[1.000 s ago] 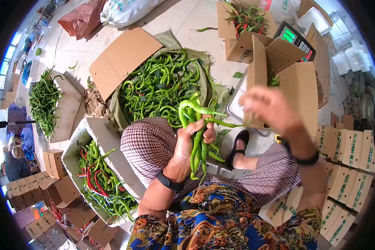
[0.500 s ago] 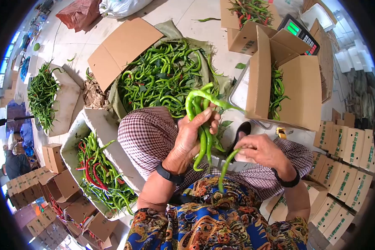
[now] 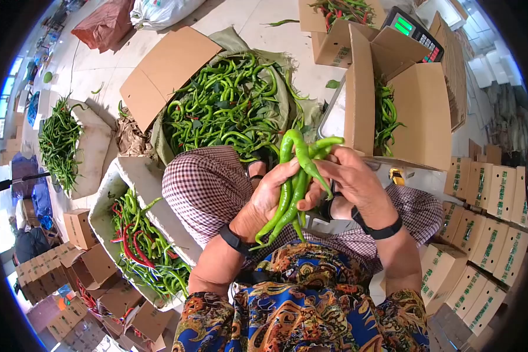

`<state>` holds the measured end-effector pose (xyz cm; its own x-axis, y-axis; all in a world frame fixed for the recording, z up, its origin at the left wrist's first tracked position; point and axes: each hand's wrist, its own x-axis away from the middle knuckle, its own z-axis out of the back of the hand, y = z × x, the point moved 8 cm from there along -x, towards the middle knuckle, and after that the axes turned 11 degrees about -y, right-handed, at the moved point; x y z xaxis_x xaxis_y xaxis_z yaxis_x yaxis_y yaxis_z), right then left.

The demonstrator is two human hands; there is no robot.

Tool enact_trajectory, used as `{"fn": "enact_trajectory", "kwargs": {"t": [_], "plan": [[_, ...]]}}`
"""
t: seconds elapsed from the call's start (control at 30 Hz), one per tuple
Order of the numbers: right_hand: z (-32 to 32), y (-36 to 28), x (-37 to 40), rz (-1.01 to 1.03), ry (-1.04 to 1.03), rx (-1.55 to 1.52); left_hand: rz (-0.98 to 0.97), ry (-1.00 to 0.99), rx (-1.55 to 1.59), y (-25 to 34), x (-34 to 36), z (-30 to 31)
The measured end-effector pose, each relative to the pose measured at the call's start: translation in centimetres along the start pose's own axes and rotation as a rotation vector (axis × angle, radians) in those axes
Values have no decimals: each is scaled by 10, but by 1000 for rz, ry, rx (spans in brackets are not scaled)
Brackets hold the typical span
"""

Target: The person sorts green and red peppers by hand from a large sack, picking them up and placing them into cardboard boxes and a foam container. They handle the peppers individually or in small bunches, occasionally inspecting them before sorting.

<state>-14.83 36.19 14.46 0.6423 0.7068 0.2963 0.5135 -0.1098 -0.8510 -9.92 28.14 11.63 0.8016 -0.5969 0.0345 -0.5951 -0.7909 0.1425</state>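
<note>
A bunch of long green chili peppers [image 3: 293, 190] is gripped in my left hand [image 3: 270, 196], above my lap. My right hand [image 3: 355, 179] meets the bunch from the other side, its thumb and fingers closed on peppers at the top. Which peppers each hand holds is partly hidden by the fingers. Beyond my hands, a heap of green chili peppers [image 3: 217, 111] lies in an opened greenish sack [image 3: 284, 97]. To the right stands an open cardboard box [image 3: 419, 117] with green peppers [image 3: 387, 114] inside.
A white foam box [image 3: 152, 188] with green and red peppers stands left of my knee. Farther left, thin green peppers [image 3: 60, 138] lie on another foam box [image 3: 94, 149]. A scale display [image 3: 409, 29] sits behind the cardboard box. Stacked cartons [image 3: 490, 223] line the right side.
My right hand, which held a single dangling green chili pepper, has moved up and left to the bunch. My left hand has turned the bunch slightly. The view has shifted a little.
</note>
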Motion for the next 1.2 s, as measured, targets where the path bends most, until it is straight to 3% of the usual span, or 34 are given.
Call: {"fn": "enact_trajectory", "kwargs": {"t": [0.03, 0.07, 0.17, 0.2, 0.23, 0.33, 0.5, 0.7, 0.83, 0.87, 0.9, 0.97, 1.0, 1.07, 1.2], "plan": [[-6, 7, -4, -11, -83, -40, 16, 11, -54, -1, -1, -2], [-7, 11, -5, 16, -54, -173, -3, 30, 8, -3, -2, -1], [0, 5, 5, 141, 15, -194, 17, 33, -20, -3, -5, 4], [2, 19, 1, -5, -38, -330, 46, -30, 26, -6, -7, 1], [7, 20, -2, -8, -33, -330, 48, -31, 31, -7, -8, 2], [27, 8, -3, 141, 139, -186, 24, 234, 1, -7, -5, 25], [17, 23, -1, -12, 75, -198, 39, 271, -15, -11, -6, 38], [17, 41, -10, -126, 130, 87, -103, 493, -202, -3, 0, 52], [28, 40, -13, -98, 64, -19, -68, 420, -93, -4, -5, 51], [42, 48, -17, 47, 147, -84, -73, 414, -25, -5, -6, 59], [40, 44, -15, 40, 108, -235, -50, 440, -146, 2, -3, 61], [45, 38, -5, 49, 80, -368, -77, 538, -64, 2, 2, 64], [47, 40, -1, 47, 80, -369, -101, 496, -47, 7, 1, 66], [65, 43, 13, 113, 292, -326, -161, 499, -37, 13, 2, 72], [60, 59, 12, 41, 196, -256, -242, 479, -24, 23, 2, 62]]}}
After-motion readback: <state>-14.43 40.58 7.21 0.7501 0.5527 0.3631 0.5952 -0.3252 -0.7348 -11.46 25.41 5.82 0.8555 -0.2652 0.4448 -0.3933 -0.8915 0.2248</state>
